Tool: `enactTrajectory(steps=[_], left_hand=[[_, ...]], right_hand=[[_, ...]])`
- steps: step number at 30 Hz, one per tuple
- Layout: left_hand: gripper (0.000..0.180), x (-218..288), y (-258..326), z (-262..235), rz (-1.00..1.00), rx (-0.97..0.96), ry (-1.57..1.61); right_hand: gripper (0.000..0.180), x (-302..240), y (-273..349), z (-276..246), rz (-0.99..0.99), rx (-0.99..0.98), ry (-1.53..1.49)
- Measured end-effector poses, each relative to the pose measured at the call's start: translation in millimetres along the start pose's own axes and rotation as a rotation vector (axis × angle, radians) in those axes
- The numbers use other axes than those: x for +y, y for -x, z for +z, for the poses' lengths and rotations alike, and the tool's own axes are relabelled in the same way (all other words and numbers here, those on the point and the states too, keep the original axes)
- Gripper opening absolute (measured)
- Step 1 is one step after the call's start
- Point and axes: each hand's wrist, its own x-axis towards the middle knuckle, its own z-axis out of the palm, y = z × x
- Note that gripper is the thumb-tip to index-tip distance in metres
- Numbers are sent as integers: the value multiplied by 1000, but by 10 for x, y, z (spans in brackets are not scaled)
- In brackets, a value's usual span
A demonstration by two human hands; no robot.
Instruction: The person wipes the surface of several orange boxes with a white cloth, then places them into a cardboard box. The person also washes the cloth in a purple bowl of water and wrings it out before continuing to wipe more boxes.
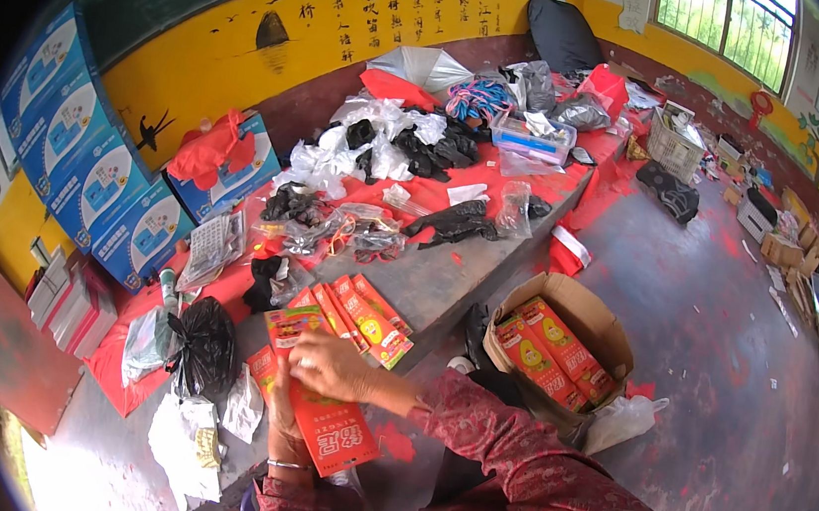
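In front of me stands a red cardboard box (330,437) with white lettering, tilted. My left hand (281,410), a bangle at its wrist, grips the box along its left side. Across the upper end of the box lies my right hand (326,366), its fingers curled downward; what they pinch is hidden. Just beyond those fingers is a red and green packet (291,323), partly covered by the hand. Several flat red packets (368,321) with a yellow figure are fanned out on the ledge past my hands. Another red piece (262,368) shows left of my hands.
At my right an open carton (612,327) holds similar red packets, with a white plastic bag (626,423) beside it. A tied black bag (203,346) sits left. Plastic bags (381,143) cover the far ledge (426,287). Blue boxes (103,178) are stacked at the wall.
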Motion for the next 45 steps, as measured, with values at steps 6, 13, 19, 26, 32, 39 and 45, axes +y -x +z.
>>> enactTrajectory(steps=[6, 13, 19, 26, 32, 39, 45], left_hand=[[49, 189, -14, -101, 165, -86, -57], [48, 80, -36, -205, 54, -20, -53], [53, -302, 11, -32, -197, -53, -109], [57, -241, 61, -21, -229, -67, -111], [61, 2, -21, -276, -37, -48, 25], [67, 170, 75, -162, -46, -137, 242], [51, 281, 43, -342, 6, -112, 157]], right_hand=[[15, -133, 73, -59, 88, -428, -294], [18, 227, -97, -346, 537, 188, -865], [10, 329, -69, -343, 110, 440, 24], [11, 287, -61, -149, -121, 115, 264], [13, 117, -64, -6, -176, -106, 62], [25, 23, -80, 18, -76, -212, -59], [33, -118, -43, 58, -130, -302, 18]])
